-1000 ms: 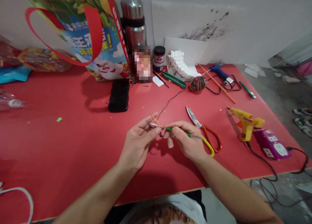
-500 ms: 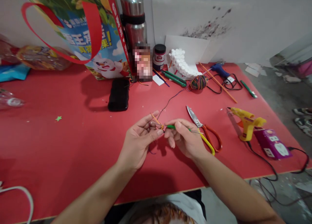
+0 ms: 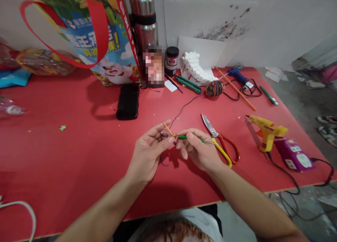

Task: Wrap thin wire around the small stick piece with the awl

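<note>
My right hand (image 3: 198, 145) is closed on a crochet hook (image 3: 189, 138) with a green grip and thin metal ends. Its tip lies at a small piece of yarn work pinched between the thumb and finger of my left hand (image 3: 151, 147). Orange yarn (image 3: 167, 128) stretches over a raised left finger. From there a dark strand runs back to a multicoloured yarn ball (image 3: 215, 88), and a short purple tail hangs below my left hand. Scissors (image 3: 217, 136) with red and yellow handles lie open just right of my right hand.
On the red table (image 3: 86, 165) stand a gift bag (image 3: 110, 56), a steel thermos (image 3: 143, 21) and a paint jar (image 3: 172, 61). A black case (image 3: 128, 101) lies before the bag. To the right are a yellow glue gun (image 3: 267, 129), its cable and a purple box (image 3: 295, 155).
The crochet hook has shifted slightly left and lies flatter at the yarn work. Both hands stay almost in place; the whole view has moved very little.
</note>
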{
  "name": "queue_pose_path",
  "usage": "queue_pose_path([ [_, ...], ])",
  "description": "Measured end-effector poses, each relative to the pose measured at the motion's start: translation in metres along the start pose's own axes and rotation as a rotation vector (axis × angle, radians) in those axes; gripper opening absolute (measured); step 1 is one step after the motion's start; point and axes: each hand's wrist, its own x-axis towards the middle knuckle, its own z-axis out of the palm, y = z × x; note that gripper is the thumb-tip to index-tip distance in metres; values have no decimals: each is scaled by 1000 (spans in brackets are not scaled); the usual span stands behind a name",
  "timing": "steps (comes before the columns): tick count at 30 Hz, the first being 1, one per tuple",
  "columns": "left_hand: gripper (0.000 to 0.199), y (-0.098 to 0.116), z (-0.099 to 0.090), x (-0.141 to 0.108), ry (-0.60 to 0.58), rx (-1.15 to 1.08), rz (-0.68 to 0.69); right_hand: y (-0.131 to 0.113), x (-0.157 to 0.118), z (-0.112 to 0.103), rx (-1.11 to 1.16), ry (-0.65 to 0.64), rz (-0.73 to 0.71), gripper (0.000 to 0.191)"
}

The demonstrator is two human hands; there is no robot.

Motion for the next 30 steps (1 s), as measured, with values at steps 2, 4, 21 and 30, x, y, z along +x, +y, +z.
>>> queue_pose_path([
  [2, 49, 0, 0, 1, 1, -19, -7, 1, -1, 0, -40, 8, -18, 20],
  [4, 49, 1, -1, 1, 1, -28, -16, 1, -2, 0, -56, 18, -31, 19],
  [21, 47, 10, -4, 0, 30, -83, -36, -6, -3, -5, -123, 50, -93, 21],
  [30, 49, 10, -7, 1, 3, -78, -30, -11, -4, -5, -77, -30, -88, 18],
])
